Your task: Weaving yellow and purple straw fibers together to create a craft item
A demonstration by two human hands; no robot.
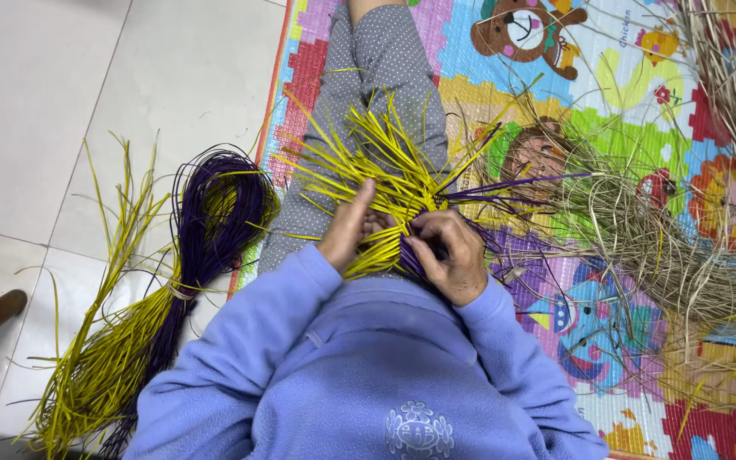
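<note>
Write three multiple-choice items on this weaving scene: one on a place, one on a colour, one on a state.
1. Where does the tied bundle lie?
A. on the tiles, at the person's left
B. on the mat
C. on the lap

2. What colours are the strips in the weave?
A. red and white
B. yellow and purple
C. green and black

3. What are the hands doing?
A. resting on the floor
B. gripping the weave
C. hanging empty

Answers: 1 A, it sits on the pale floor. 2 B, both colours show. 3 B, the left hand and right hand grip it.
</note>
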